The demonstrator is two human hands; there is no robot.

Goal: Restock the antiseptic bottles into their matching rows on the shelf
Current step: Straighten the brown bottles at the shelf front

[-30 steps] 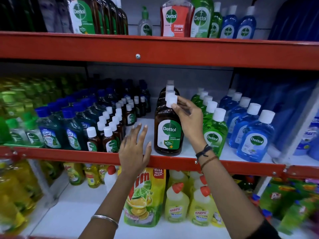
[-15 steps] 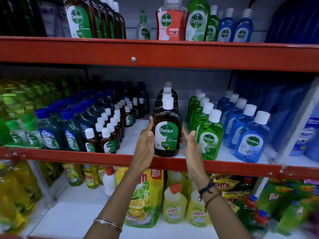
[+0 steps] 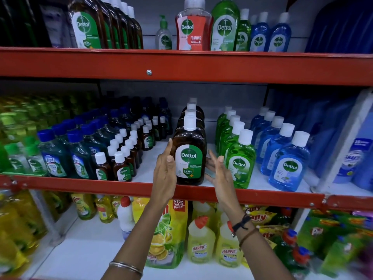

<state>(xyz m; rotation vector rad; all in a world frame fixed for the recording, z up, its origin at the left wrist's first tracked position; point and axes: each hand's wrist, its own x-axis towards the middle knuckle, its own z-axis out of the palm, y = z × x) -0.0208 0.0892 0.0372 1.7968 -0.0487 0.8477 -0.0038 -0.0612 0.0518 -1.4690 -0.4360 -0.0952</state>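
Observation:
A large brown Dettol antiseptic bottle (image 3: 189,156) with a white cap stands upright at the front of its row on the middle shelf (image 3: 262,196). More brown bottles line up behind it. My left hand (image 3: 165,170) is flat and open against the bottle's left side. My right hand (image 3: 219,172) is open just off its right side, fingers spread, holding nothing. A row of green Dettol bottles (image 3: 239,158) stands to the right, then a row of blue Dettol bottles (image 3: 288,160). Small brown Dettol bottles (image 3: 123,158) stand to the left.
Dark green Lizol bottles (image 3: 54,154) fill the left of the middle shelf. The top shelf (image 3: 181,63) carries large brown Dettol bottles, a red foaming handwash (image 3: 192,27) and more green and blue bottles. Below are a Vim pouch (image 3: 165,233) and yellow Harpic bottles (image 3: 200,239).
My right hand left the bottle's cap and dropped to its lower right side. My left hand rose from the shelf edge to the bottle's left side. Both hands now sit slightly looser.

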